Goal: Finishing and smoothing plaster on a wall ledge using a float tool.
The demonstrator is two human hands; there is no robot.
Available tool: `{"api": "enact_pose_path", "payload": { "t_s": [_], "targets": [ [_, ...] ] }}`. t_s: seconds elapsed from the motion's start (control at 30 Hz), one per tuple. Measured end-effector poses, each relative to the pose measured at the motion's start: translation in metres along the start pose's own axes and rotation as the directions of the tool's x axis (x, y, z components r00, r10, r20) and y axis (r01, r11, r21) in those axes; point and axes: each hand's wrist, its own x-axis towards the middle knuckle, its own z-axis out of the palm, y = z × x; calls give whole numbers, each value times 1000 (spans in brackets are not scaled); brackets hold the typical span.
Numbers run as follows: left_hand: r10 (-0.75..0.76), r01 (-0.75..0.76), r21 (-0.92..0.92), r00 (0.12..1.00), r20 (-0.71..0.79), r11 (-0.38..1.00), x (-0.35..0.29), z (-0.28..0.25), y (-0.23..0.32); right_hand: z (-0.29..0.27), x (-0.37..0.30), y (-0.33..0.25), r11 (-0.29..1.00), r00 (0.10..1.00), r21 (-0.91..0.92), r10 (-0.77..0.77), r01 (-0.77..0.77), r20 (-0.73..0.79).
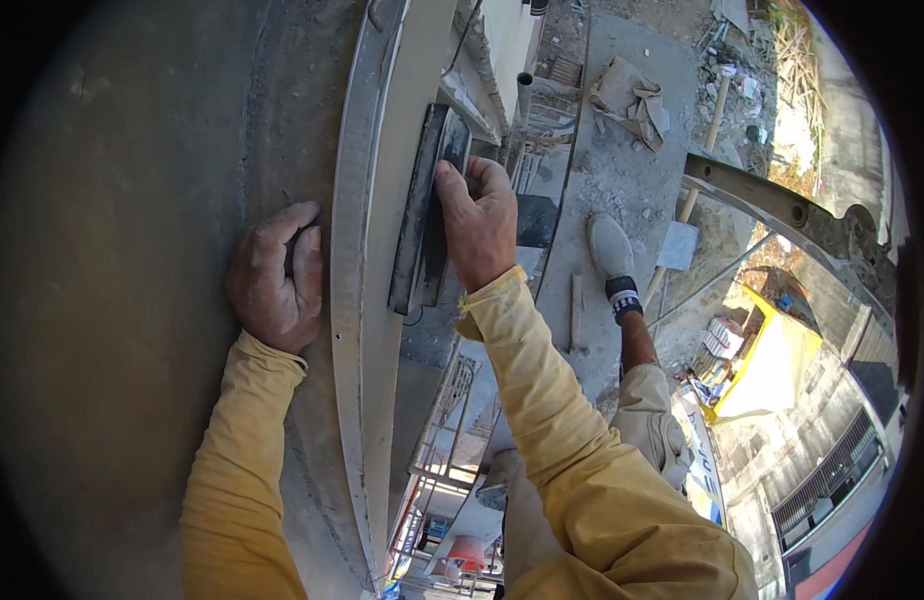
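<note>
My right hand [480, 222] is closed on the handle of a dark, grey-smeared plastering float [416, 250]. The float's long face lies along the narrow plastered edge [394, 130] of the wall. On the broad grey wall face [132, 300], my left hand [277, 278] rests with bent fingers, a gap showing between thumb and forefinger. I see nothing in that gap; its other fingers are partly hidden. Just right of this hand runs a long metal straightedge [350, 250] along the wall's corner. A bent metal hook [373, 15] sits near its far end.
Beneath me is a dusty scaffold plank [607, 130] with my shoe [610, 246], a crumpled sack [632, 100] and a wood strip [576, 312]. A curved metal bar [762, 190] crosses at right. Far below are a yellow sheet [772, 365] and a red bucket [467, 552].
</note>
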Motion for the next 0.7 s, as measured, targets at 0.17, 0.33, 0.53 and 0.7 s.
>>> {"api": "enact_pose_path", "payload": {
  "t_s": [0.17,0.33,0.53,0.7],
  "targets": [
    [4,-4,-7,1000,2,1000,3,2,-2,-15,37,45,995,997,-101,-16,9,-71],
    [9,-9,25,1000,5,1000,0,-8,-3,-11,85,-11,924,928,164,-362,345,90],
    [-5,5,8,1000,-14,1000,1,1,-1,-13,118,-30,850,820,32,-518,527,243],
    [-16,16,-3,999,-32,1000,1,-3,-4,-8,-4,-2,922,892,235,-366,309,266]
  ]
}}
